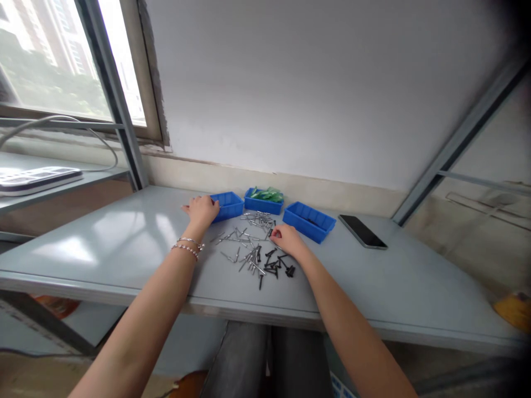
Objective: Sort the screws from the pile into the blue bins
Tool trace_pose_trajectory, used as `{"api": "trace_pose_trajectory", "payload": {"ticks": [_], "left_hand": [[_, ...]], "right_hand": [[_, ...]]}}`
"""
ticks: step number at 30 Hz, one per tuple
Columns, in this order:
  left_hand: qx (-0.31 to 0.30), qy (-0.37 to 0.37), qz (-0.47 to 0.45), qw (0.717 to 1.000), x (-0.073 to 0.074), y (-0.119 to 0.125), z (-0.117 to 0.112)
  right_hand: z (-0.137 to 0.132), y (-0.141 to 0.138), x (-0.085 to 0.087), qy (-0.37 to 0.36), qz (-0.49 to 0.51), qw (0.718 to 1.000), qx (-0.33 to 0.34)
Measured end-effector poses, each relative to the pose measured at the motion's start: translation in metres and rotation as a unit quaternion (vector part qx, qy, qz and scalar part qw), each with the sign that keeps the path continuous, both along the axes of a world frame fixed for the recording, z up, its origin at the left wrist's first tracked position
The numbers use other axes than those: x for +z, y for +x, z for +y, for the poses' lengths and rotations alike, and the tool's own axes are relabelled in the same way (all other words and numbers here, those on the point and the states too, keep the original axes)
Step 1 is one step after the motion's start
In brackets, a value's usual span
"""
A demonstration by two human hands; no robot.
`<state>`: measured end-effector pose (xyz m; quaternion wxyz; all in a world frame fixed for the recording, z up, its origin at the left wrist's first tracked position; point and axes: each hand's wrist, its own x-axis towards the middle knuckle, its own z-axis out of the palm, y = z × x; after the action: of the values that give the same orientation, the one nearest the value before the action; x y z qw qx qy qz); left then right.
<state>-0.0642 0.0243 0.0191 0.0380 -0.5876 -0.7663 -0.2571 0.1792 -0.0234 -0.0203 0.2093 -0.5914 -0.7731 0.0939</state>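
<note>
My left hand (202,210) is at the left end of a blue bin (228,205), its fingers bent together over the rim; what they hold, if anything, is hidden. Low over the table, the fingers of my right hand (288,240) are pinched at the edge of the loose pile. A dark screw shows right by those fingertips, but I cannot tell if it is gripped. Silver pop rivets (252,260) lie scattered between my hands, with more rivets (259,219) behind. Black screws (272,267) are bunched in front of my right wrist.
A second blue bin (264,207) at the back holds green packets (267,194). To its right, another blue bin (307,224) has a few dark pieces inside. A phone (363,231) lies flat on the grey table (415,282). Metal posts (124,132) rise at both sides.
</note>
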Motion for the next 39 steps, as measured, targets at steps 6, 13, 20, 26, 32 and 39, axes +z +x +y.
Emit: {"api": "trace_pose_trajectory", "payload": {"ticks": [6, 13, 20, 26, 32, 39], "left_hand": [[-0.001, -0.008, -0.01, 1.0, 0.0, 0.001, 0.0], [-0.003, 0.003, -0.007, 1.0, 0.0, 0.001, 0.0], [-0.009, 0.002, -0.021, 1.0, 0.0, 0.002, 0.0], [-0.014, 0.041, -0.009, 0.999, 0.0, 0.005, -0.002], [-0.113, 0.162, 0.034, 0.98, 0.006, 0.031, -0.012], [-0.396, 0.096, 0.045, 0.912, -0.012, 0.077, -0.032]], "right_hand": [[-0.002, 0.001, 0.003, -0.007, -0.011, 1.0, -0.019], [-0.003, 0.004, 0.002, -0.02, -0.01, 0.999, -0.039], [-0.001, 0.004, 0.0, -0.012, -0.005, 1.0, -0.016], [-0.003, 0.005, -0.002, -0.005, -0.036, 0.999, -0.007], [-0.003, 0.003, -0.002, 0.025, -0.024, 0.999, -0.016], [-0.003, 0.001, 0.011, 0.089, 0.074, 0.991, -0.063]]}}
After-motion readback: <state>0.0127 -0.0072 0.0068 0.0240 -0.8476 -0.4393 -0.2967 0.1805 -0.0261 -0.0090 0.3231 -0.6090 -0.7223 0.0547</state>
